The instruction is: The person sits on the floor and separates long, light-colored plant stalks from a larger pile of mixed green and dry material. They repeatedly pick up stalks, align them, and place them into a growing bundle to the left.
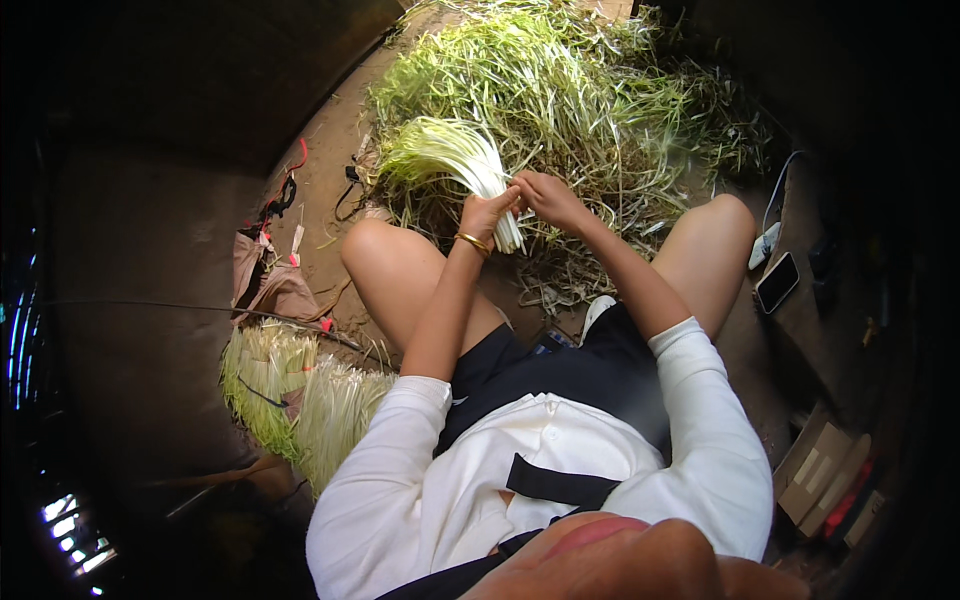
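Note:
My left hand point(489, 212) is closed around a bunch of pale leafy stalks point(469, 159), perhaps blanched chives. The white cut ends point down towards my lap, and the yellow-green tips fan out to the upper left. Close against the bunch is my right hand point(546, 196), its fingers pinched together at the side of the stalks. Whether a single stalk sits between those fingers is too small to tell. Just beyond both hands lies a large loose heap of green and yellow leaves point(525, 75), with dry, brownish strands along its near side.
Tied bundles of similar stalks point(300, 382) stand at my left. Near them lie a crumpled brown bag point(277, 289) and a thin dark rod point(187, 305). At my right are a phone point(778, 283), a white power strip point(765, 245) with a cable, and a cardboard box point(821, 476).

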`<control>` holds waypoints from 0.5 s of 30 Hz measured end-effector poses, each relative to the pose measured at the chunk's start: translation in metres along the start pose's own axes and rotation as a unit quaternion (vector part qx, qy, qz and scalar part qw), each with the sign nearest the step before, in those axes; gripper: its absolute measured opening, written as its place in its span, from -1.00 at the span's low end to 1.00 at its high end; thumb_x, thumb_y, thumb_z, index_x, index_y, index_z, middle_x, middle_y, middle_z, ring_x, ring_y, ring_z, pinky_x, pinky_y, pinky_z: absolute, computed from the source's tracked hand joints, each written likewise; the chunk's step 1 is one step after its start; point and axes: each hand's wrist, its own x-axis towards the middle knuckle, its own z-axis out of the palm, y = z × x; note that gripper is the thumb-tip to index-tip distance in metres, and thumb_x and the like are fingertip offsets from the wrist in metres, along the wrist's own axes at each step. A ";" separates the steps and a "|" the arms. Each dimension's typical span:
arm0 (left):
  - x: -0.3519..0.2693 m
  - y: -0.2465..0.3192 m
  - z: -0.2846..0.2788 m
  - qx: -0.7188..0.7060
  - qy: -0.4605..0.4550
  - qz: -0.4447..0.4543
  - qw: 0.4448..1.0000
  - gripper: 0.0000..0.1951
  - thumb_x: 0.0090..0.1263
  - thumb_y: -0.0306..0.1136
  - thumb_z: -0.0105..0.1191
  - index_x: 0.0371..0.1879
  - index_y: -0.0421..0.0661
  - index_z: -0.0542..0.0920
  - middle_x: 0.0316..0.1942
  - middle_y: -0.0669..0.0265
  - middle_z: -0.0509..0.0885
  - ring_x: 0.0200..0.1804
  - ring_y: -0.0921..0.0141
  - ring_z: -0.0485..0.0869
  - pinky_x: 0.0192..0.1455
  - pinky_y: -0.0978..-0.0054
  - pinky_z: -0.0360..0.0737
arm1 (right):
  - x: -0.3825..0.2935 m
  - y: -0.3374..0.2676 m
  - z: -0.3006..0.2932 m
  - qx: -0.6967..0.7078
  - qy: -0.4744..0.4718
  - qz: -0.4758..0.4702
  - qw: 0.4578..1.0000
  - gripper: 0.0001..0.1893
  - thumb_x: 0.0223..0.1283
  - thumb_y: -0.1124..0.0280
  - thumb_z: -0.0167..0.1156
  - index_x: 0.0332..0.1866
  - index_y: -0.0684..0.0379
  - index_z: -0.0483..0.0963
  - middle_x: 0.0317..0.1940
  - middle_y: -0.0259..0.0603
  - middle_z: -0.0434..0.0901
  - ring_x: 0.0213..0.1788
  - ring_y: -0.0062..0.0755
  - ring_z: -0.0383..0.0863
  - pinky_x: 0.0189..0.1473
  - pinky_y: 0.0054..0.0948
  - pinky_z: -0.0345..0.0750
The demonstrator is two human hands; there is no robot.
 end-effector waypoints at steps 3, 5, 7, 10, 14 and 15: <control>0.002 -0.009 -0.002 0.027 0.014 -0.003 1.000 -0.76 0.18 -0.31 0.28 -0.35 -0.19 0.56 -0.53 0.36 0.60 -0.59 0.52 0.54 -0.54 0.55 0.53 | 0.000 0.003 0.008 0.024 -0.053 -0.002 0.998 -0.74 0.30 0.28 -0.11 -0.36 0.21 0.44 -0.49 -0.09 0.49 -0.42 -0.17 0.50 -0.32 -0.27 0.42; 0.002 -0.012 -0.001 0.026 0.026 -0.016 0.999 -0.76 0.19 -0.30 0.26 -0.35 -0.19 0.55 -0.53 0.36 0.59 -0.61 0.51 0.52 -0.55 0.54 0.52 | -0.006 0.000 0.005 0.047 -0.069 -0.001 0.996 -0.73 0.30 0.29 -0.11 -0.37 0.21 0.46 -0.50 -0.09 0.50 -0.41 -0.17 0.50 -0.30 -0.26 0.42; 0.001 -0.012 0.000 -0.030 0.014 -0.043 0.999 -0.70 0.20 -0.19 0.25 -0.35 -0.17 0.53 -0.53 0.34 0.58 -0.59 0.49 0.52 -0.52 0.52 0.53 | -0.013 -0.006 -0.002 0.014 -0.076 -0.040 0.996 -0.71 0.34 0.27 -0.11 -0.37 0.27 0.41 -0.53 -0.18 0.45 -0.43 -0.39 0.43 -0.28 -0.40 0.43; 0.000 -0.014 0.001 -0.180 0.007 -0.063 0.982 -0.68 0.20 -0.17 0.25 -0.29 -0.13 0.50 -0.47 0.30 0.61 -0.50 0.48 0.56 -0.50 0.53 0.56 | -0.029 -0.014 -0.010 -0.018 -0.136 -0.061 0.989 -0.66 0.34 0.21 -0.11 -0.38 0.29 0.40 -0.56 -0.16 0.44 -0.48 -0.36 0.41 -0.33 -0.35 0.40; 0.000 -0.011 -0.001 -0.144 0.027 -0.066 0.987 -0.82 0.25 -0.37 0.17 -0.27 -0.15 0.51 -0.50 0.25 0.62 -0.44 0.38 0.63 -0.44 0.47 0.61 | -0.030 0.007 -0.015 0.150 -0.282 0.049 0.946 -0.66 0.36 0.16 -0.10 -0.33 0.26 0.39 -0.52 -0.31 0.45 -0.51 -0.52 0.41 -0.44 -0.50 0.39; -0.001 -0.005 -0.004 -0.114 0.031 -0.066 0.991 -0.83 0.25 -0.38 0.17 -0.28 -0.17 0.51 -0.52 0.24 0.62 -0.42 0.36 0.64 -0.40 0.44 0.65 | -0.024 0.020 -0.017 0.214 -0.278 0.065 0.934 -0.67 0.36 0.14 -0.08 -0.27 0.25 0.39 -0.45 -0.32 0.46 -0.49 -0.56 0.43 -0.43 -0.54 0.41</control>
